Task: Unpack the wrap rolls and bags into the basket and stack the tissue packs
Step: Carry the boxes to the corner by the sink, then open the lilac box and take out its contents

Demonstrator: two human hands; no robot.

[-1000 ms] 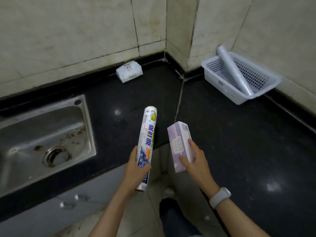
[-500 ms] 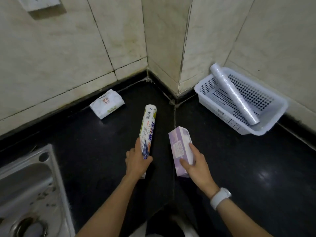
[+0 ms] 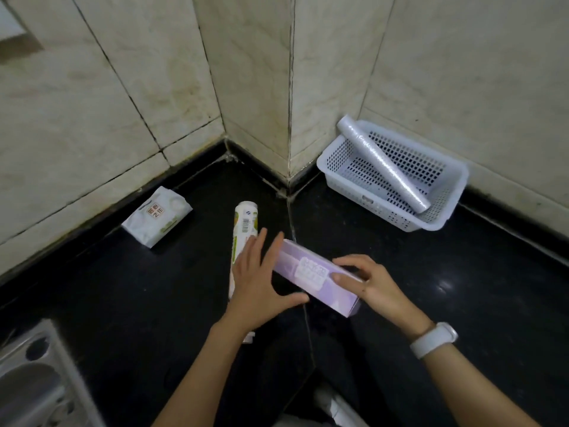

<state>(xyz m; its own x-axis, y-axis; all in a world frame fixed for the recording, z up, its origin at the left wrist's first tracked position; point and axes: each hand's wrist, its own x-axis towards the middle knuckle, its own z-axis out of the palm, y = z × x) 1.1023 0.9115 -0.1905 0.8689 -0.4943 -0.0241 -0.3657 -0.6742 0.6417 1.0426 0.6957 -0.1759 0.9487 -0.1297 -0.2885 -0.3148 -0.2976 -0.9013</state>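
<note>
Lilac carton point(image 3: 317, 274) matte, oblong | right hand point(image 3: 374, 280) grip pinches | left hand point(image 3: 257, 280) flat, empty

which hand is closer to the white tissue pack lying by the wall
Left. The left hand lies over the printed roll, to the right of the tissue pack and nearer the camera. The right hand grips the purple box farther right.
</note>
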